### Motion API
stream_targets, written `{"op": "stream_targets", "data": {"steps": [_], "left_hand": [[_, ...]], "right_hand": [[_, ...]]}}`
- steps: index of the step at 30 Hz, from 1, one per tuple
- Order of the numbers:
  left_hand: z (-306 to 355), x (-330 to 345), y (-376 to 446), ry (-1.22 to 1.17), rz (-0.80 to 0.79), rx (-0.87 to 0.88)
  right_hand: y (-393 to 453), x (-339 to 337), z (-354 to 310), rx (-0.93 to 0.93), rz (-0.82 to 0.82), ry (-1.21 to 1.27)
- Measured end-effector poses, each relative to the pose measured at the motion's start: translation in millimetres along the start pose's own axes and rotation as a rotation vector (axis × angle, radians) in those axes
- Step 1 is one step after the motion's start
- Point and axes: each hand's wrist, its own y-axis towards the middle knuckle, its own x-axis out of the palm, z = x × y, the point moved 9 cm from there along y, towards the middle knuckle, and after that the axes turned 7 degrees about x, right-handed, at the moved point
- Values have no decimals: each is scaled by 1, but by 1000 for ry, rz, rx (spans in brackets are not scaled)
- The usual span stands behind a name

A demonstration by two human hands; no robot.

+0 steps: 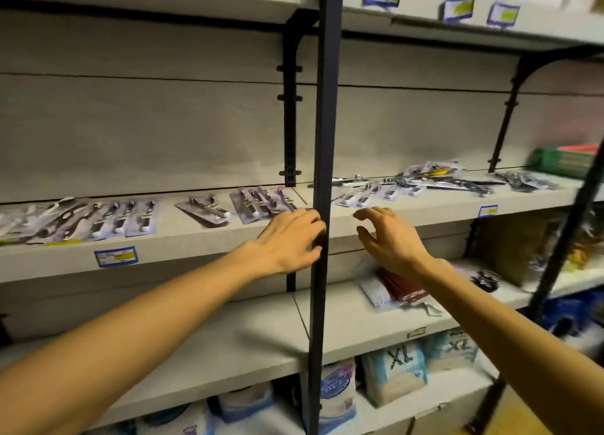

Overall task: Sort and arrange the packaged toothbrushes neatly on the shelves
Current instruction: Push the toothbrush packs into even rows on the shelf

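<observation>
Left hand [287,238], fingers loosely extended, empty, at front edge of middle shelf [202,241] beside dark upright post [322,206]. Right hand [389,235], fingers spread and slightly curled, empty. Packaged toothbrushes [258,204] flat in rows on shelf; jumbled pile [441,179] farther right.

Dim, motion-blurred, bowed toward the edges

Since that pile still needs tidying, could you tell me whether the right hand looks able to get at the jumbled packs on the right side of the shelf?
Probably yes: the right hand is empty, and the shelf in front of the jumbled packs looks bare.
</observation>
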Motion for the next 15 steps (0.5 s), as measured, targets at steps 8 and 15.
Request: {"op": "stream_targets", "data": {"steps": [8, 15], "left_hand": [[31, 41, 114, -56, 88, 29], [-20, 95, 227, -111, 47, -243]], "right_hand": [[16, -9, 119, 140, 28, -126], [94, -15, 205, 92, -23, -229]]}}
